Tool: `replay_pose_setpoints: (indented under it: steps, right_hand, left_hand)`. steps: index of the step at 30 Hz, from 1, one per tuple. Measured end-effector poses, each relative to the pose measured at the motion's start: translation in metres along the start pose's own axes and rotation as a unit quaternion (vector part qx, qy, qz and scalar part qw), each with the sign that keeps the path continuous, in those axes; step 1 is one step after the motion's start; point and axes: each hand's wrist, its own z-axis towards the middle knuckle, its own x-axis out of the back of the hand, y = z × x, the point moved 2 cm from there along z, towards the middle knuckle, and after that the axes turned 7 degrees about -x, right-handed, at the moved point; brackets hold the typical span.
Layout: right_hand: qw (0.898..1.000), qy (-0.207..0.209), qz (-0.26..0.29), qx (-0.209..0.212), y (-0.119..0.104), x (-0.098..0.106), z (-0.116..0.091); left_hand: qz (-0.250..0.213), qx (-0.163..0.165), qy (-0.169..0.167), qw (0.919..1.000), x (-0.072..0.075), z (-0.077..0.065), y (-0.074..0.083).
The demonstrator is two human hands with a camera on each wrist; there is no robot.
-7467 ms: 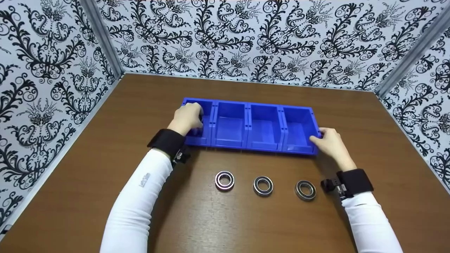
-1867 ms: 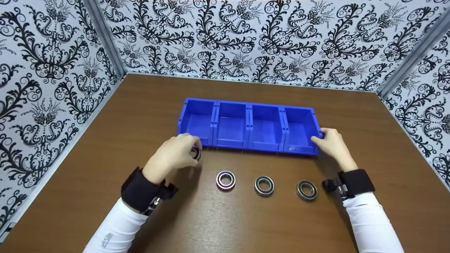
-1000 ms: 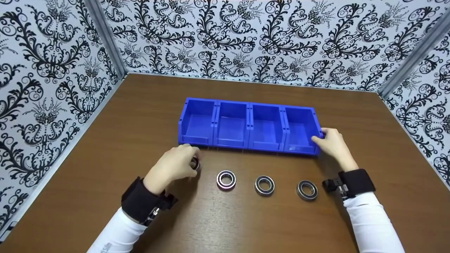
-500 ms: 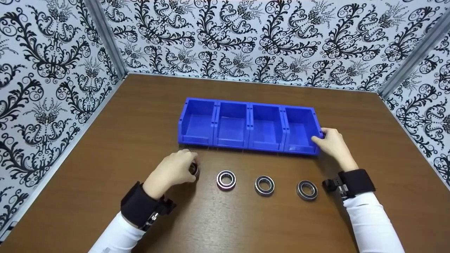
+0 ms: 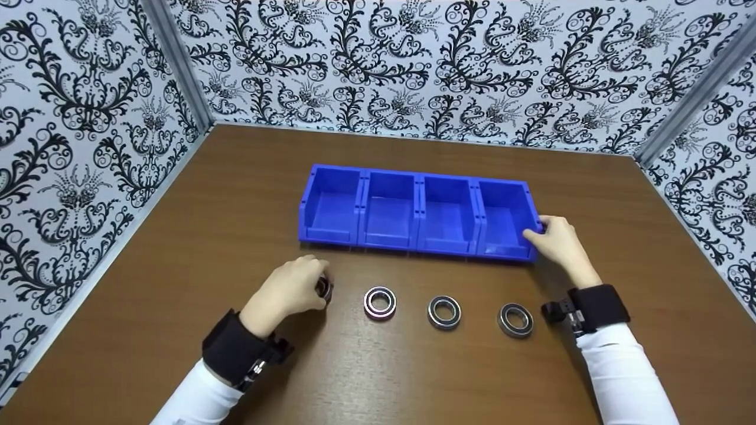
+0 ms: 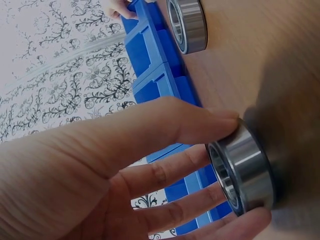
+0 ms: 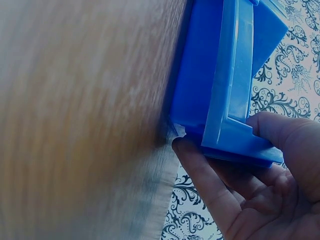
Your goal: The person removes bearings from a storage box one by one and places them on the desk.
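Note:
My left hand (image 5: 290, 287) pinches a ball bearing (image 6: 248, 167) between thumb and fingers, low over the wooden table, left of the other bearings. In the left wrist view its steel outer ring and open bore show; whether it touches the wood I cannot tell. My right hand (image 5: 556, 243) grips the right end wall of a blue four-bay bin (image 5: 446, 245), thumb inside and fingers outside, as the right wrist view also shows. The bin's bays hold nothing visible. In front of it lie a bearing with a pinkish sheen (image 5: 380, 303), a middle bearing (image 5: 444, 312) and a right bearing (image 5: 515, 320).
The brown wooden table (image 5: 413, 378) runs back to walls covered in black-and-white scroll pattern (image 5: 390, 65). Grey metal posts (image 5: 177, 65) stand at the corners. Black straps with small cameras are on both wrists.
Earlier the left hand was in the bin's leftmost bay; it has since come out toward the front with the bearing and lowered near the table. The right hand stays on the bin.

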Motion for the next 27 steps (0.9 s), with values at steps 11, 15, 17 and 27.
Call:
replay_pose_setpoints:
  steps: [11, 15, 17, 27]
  right_hand:
    - [1.000, 0.002, 0.002, 0.000, 0.0001, 0.0001, -0.0002]
    - [1.000, 0.004, 0.002, 0.001, -0.0002, 0.0002, -0.0002]
    - [1.000, 0.005, 0.000, 0.001, -0.0001, 0.0003, -0.0002]
    - [1.000, -0.005, -0.004, -0.005, -0.0005, 0.0002, 0.0006]
  left_hand:
    - [0.007, 0.004, 0.000, 1.0000, -0.0023, 0.0013, 0.0004]
    - [0.009, 0.006, 0.002, 0.9999, -0.0034, 0.0016, 0.0005]
    - [0.011, 0.005, 0.005, 0.9999, -0.0040, 0.0016, 0.0006]
    - [0.010, 0.004, 0.016, 0.9998, -0.0052, 0.0005, -0.0007]
